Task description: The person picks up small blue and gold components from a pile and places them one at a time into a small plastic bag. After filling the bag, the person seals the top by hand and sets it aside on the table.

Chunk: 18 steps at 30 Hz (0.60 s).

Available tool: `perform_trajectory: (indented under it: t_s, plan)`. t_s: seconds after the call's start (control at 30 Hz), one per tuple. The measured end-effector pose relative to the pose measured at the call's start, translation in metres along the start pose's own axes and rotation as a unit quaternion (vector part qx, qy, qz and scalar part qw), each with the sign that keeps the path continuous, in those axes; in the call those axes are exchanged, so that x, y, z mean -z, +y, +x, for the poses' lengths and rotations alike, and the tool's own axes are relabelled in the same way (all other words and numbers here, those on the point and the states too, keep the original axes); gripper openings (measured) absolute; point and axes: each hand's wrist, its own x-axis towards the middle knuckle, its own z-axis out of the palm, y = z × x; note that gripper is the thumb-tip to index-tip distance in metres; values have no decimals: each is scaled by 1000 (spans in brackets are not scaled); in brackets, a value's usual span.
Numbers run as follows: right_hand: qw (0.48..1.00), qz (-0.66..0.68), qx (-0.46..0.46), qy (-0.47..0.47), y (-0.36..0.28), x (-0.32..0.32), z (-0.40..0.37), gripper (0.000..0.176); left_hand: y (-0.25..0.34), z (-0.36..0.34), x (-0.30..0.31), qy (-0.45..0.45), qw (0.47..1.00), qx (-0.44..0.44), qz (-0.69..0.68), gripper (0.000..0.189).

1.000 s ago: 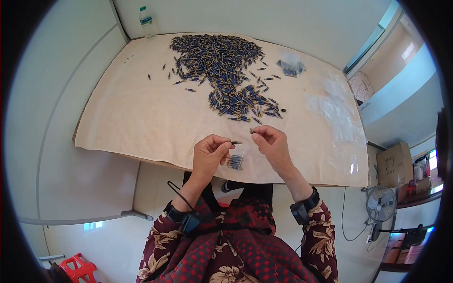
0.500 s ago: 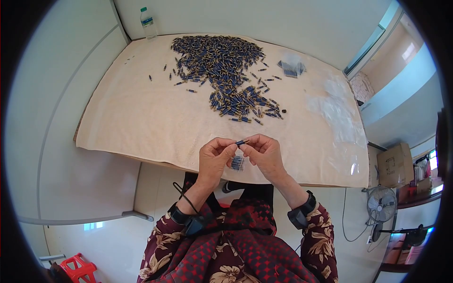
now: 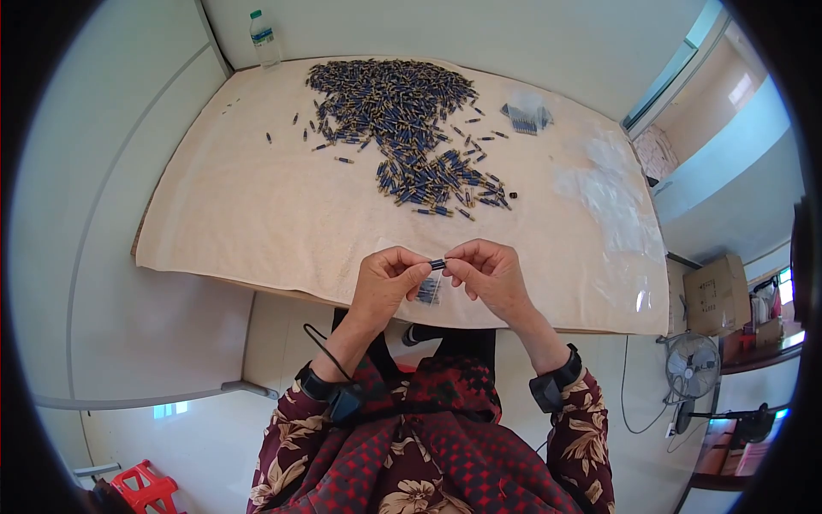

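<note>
Between my two hands, near the table's front edge, is a small dark blue cylindrical piece (image 3: 437, 265). The fingertips of my left hand (image 3: 384, 278) pinch its left end, and those of my right hand (image 3: 490, 276) pinch its right end. Below them lies a clear plastic bag (image 3: 428, 292) with several blue pieces inside. Farther back, a large heap of blue pieces with brass-coloured ends (image 3: 390, 103) spreads toward me, with loose ones around it.
Clear bags (image 3: 608, 201) lie on the cloth-covered table (image 3: 257, 206) at the right. A filled bag (image 3: 525, 119) is at the back right, a bottle (image 3: 265, 39) at the back left. Beyond the right edge are a carton (image 3: 717, 295) and a fan (image 3: 692, 366).
My hands have shifted slightly apart, and the brass-coloured end of the piece between them no longer shows. The view has moved a little.
</note>
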Motion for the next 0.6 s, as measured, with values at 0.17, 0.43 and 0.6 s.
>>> perform_trajectory:
  t_s: [0.17,0.43,0.6]
  plan:
    - [999,-12,-13,-43,-5,8,-10,11,2,2,0,-66,997,37,35,13]
    - [997,-61,-43,14,5,37,-21,7,-14,-11,6,9,940,-96,326,16]
    - [989,-85,-120,5,20,44,-15,10,-23,-26,13,19,831,-264,489,24]
